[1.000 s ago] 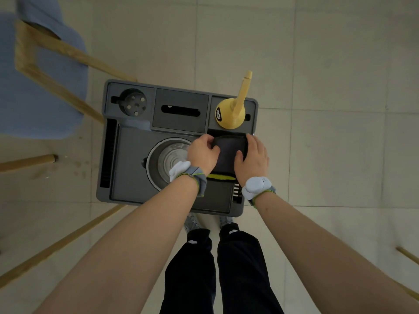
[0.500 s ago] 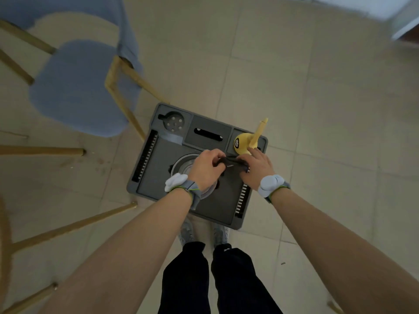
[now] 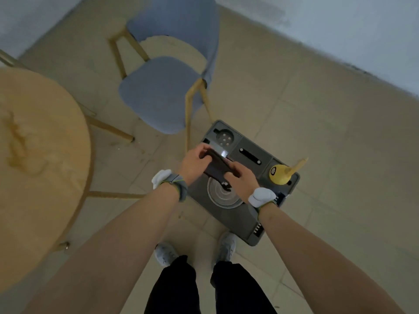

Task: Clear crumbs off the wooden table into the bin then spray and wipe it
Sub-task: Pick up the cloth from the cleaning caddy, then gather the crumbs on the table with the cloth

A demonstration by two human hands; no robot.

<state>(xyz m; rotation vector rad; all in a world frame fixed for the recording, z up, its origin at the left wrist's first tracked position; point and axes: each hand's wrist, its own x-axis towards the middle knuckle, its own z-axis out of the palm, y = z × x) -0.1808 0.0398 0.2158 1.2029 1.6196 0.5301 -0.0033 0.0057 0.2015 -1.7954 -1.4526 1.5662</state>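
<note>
Both hands hold a flat black object point(image 3: 217, 165) in the air above a grey plastic caddy point(image 3: 240, 214) that lies on the floor. My left hand point(image 3: 193, 163) grips the object's far left end. My right hand point(image 3: 241, 181) grips its near right end. A yellow spray bottle point(image 3: 280, 174) stands in the caddy's right back corner. The round wooden table point(image 3: 43, 159) fills the left of the view, with a smear of brownish crumbs point(image 3: 17, 141) on its top. What the black object is stays unclear through the blur.
A blue upholstered chair point(image 3: 163, 94) with wooden legs stands just behind the caddy and right of the table. The floor is pale tile, with a wall along the upper right. My two feet point(image 3: 195, 250) stand right before the caddy.
Both hands have lifted the black object up off the caddy. My view has swung left, so the wooden table has come into sight and the caddy has shifted to the right.
</note>
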